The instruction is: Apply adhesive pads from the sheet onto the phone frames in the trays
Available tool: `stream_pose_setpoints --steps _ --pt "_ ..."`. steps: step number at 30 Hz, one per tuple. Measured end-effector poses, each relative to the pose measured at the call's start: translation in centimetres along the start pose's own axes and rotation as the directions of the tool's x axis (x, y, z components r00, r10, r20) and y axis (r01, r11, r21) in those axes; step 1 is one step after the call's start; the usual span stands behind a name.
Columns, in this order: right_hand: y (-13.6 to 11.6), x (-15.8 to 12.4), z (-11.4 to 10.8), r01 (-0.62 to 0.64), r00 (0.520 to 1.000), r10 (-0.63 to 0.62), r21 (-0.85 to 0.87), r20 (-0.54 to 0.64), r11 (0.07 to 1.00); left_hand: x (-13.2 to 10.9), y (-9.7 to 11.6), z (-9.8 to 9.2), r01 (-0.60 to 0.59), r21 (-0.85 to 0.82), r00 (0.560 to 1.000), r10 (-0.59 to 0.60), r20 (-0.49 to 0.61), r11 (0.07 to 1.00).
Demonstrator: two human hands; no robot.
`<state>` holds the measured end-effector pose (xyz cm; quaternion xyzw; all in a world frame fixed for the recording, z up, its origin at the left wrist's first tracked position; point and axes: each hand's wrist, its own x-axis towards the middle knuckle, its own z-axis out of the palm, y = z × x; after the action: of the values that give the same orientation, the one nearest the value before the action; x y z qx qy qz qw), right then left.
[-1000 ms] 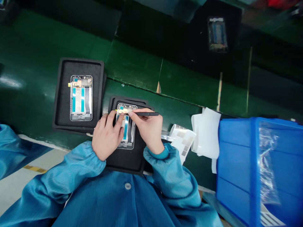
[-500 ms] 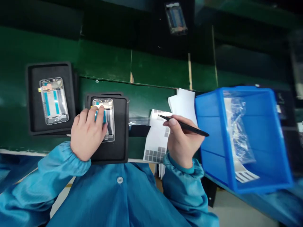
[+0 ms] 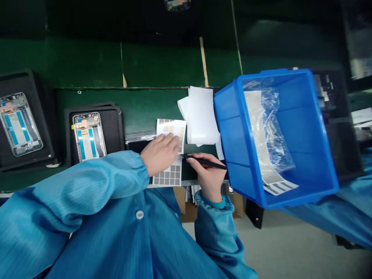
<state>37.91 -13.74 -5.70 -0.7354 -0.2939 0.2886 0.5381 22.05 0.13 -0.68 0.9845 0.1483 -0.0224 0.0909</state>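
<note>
My left hand (image 3: 161,154) lies over a white sheet of small grey square stickers (image 3: 167,179), fingers stretched out and pressing on it. Black tweezers (image 3: 209,163) are held in my right hand (image 3: 209,179), their tips at the right edge of the sheet beside my left fingers. Part of the sheet's middle is hidden under the left hand. To the left, an opened phone body (image 3: 90,135) with blue strips rests in a black tray (image 3: 112,133), its lower end covered by my left sleeve.
A second phone body (image 3: 21,124) sits in a black tray (image 3: 48,143) at far left. White papers (image 3: 202,116) lie behind the sheet. A blue bin (image 3: 238,143) on the right holds clear plastic wrap (image 3: 276,135) and sheets. Another device (image 3: 178,4) shows at the top.
My left hand has left the phone body in the middle tray and moved right onto the sticker sheet. The tweezer tips have come down beside it. The view has shifted right.
</note>
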Motion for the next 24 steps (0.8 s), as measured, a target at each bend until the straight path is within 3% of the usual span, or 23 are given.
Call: stream_pose_setpoints --steps 6,12,24 --pt "0.0 2.0 -0.4 0.098 0.995 -0.096 -0.071 0.033 0.993 1.3 -0.1 1.6 0.043 0.02 0.999 -0.043 0.022 0.999" --pt "0.2 2.6 -0.4 0.2 0.977 -0.19 -0.112 0.097 0.973 1.1 0.1 1.7 0.038 0.03 0.998 -0.039 0.04 0.999" --pt "0.4 2.6 -0.7 0.198 0.976 -0.189 -0.081 0.107 0.977 1.1 0.2 1.7 0.041 -0.004 0.999 -0.041 0.025 0.999"
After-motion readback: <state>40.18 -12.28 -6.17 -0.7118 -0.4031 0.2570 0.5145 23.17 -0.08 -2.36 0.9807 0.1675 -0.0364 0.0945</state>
